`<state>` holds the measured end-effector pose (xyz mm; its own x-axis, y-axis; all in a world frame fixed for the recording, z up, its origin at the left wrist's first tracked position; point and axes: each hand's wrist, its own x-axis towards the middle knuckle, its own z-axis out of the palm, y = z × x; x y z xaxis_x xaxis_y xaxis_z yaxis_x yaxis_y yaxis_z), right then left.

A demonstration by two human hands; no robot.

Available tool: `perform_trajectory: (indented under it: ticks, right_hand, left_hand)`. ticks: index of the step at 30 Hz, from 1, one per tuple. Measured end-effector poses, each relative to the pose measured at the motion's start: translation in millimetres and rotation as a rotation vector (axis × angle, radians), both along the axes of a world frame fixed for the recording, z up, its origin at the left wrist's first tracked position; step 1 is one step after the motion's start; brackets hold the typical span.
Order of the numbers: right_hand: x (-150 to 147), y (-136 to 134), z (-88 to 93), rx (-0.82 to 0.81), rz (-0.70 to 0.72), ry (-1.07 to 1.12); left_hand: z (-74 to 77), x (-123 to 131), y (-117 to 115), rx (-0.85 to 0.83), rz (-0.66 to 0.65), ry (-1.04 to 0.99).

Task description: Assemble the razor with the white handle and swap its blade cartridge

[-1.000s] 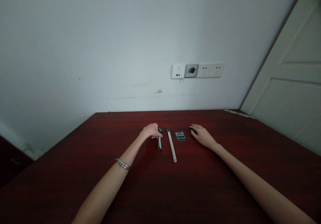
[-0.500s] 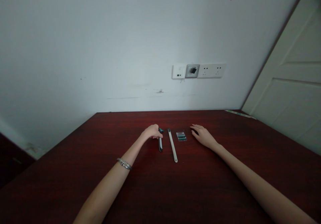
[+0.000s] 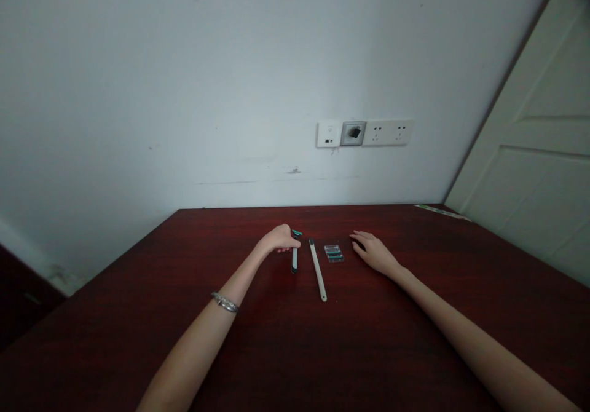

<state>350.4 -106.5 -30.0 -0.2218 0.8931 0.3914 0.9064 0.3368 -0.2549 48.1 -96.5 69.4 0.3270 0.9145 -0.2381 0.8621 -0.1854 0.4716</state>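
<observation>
My left hand [image 3: 278, 238] is closed around the neck of a razor [image 3: 294, 259] with a green-edged head and a light grey and black handle. Just right of it, a long pale stick-like handle [image 3: 318, 272] with a dark top end lies on the table. A small clear case [image 3: 334, 253] with dark green strips, perhaps blades, rests beyond that. My right hand [image 3: 371, 249] lies palm down to the right of the case, fingers apart, holding nothing and not touching the case.
The dark red wooden table [image 3: 258, 369] meets a pale wall carrying a row of sockets [image 3: 386, 133]. A thin patterned strip [image 3: 442, 212] lies at the far right edge, beside a white panelled door [image 3: 544, 135].
My left hand has shifted slightly up with the razor, whose head now shows more of its green edge. My right hand rests in the same place.
</observation>
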Motion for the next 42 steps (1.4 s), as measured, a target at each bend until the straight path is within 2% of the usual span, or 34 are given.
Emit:
perform_trajectory:
  ticks: [5, 7, 9, 12, 15, 18, 21, 25, 29, 33, 42]
  right_hand:
    - [1, 1, -1.6, -0.019, 0.011, 0.09]
    - [-1, 1, 0.8, 0.022, -0.005, 0.152]
    - [-5, 0, 8.2, 0.105, -0.033, 0.231]
    - [-19, -7, 28.9, 0.193, -0.02, 0.397]
    - [-40, -18, 52.8, 0.14, 0.083, 0.615]
    - [-64, -31, 69.8, -0.107, 0.134, 0.921]
    - [-85, -44, 78.1, -0.33, 0.18, 1.181]
    - [-102, -58, 82.9, -0.515, 0.247, 1.4]
    - [-112, -67, 86.7, -0.663, 0.309, 1.538]
    - [-118, -73, 91.2, -0.791, 0.286, 1.648]
    - [-123, -83, 95.4, -0.912, 0.445, 1.623]
  left_hand:
    - [36.2, -2, -16, -0.009, -0.066, -0.186]
    - [47.4, -1, -22, -0.004, -0.084, -0.237]
    - [54.6, -1, -26, 0.013, -0.097, -0.273]
    - [59.8, 0, -29, 0.049, -0.127, -0.313]
    - [62.8, 0, -32, 0.059, -0.184, -0.356]
    - [65.1, 0, -35, 0.051, -0.263, -0.419]
    - [65.0, 0, -35, 0.057, -0.322, -0.469]
    - [61.2, 3, -33, 0.057, -0.391, -0.523]
    - [57.8, 5, -32, 0.027, -0.439, -0.587]
    - [54.8, 7, -32, -0.011, -0.452, -0.607]
    - [47.8, 13, -29, -0.118, -0.533, -0.618]
